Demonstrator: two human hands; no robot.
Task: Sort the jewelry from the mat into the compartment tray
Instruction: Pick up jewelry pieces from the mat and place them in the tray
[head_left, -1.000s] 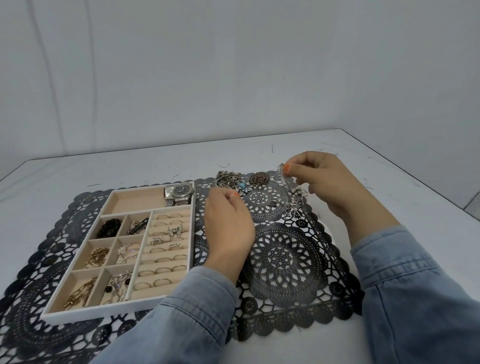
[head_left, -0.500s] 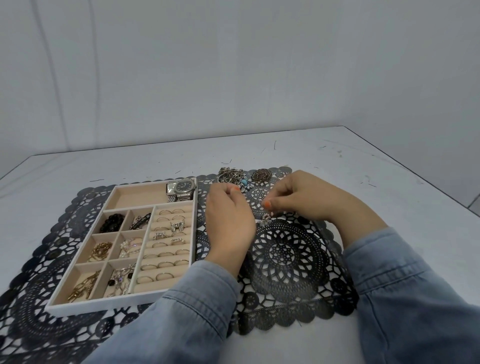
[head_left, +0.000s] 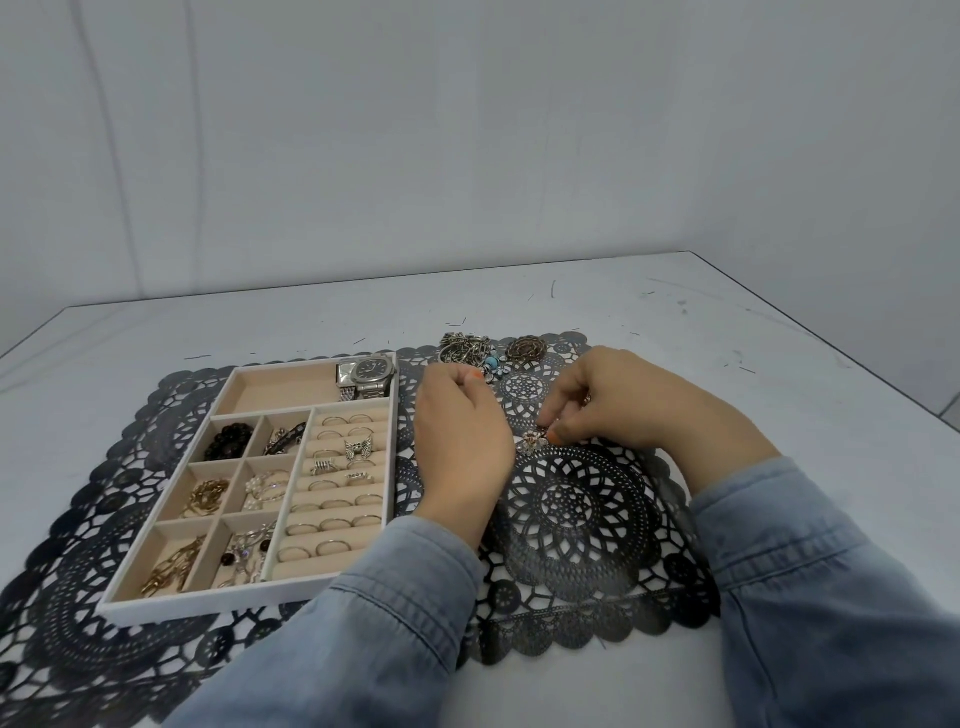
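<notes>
A white compartment tray (head_left: 208, 608) with beige lining sits on the left of a black lace mat (head_left: 576, 519). It holds rings, chains, beads and a silver watch (head_left: 366, 375). My right hand (head_left: 618, 402) pinches a small sparkly flower-shaped piece (head_left: 532, 441) low over the mat's middle. My left hand (head_left: 460, 436) rests on the mat just right of the tray, fingers curled; I cannot see whether they hold anything. At the mat's far edge lie a silver chain heap (head_left: 465, 347), a turquoise bead piece (head_left: 493, 362) and a bronze round brooch (head_left: 525, 348).
The mat lies on a white table (head_left: 779, 374) against a pale wall. The table's right edge runs diagonally at far right. Blue denim sleeves (head_left: 831, 597) cover both forearms at the bottom of the view.
My right hand came down and leftward from the mat's far right corner with the sparkly piece to the mat's middle. My left hand stayed put.
</notes>
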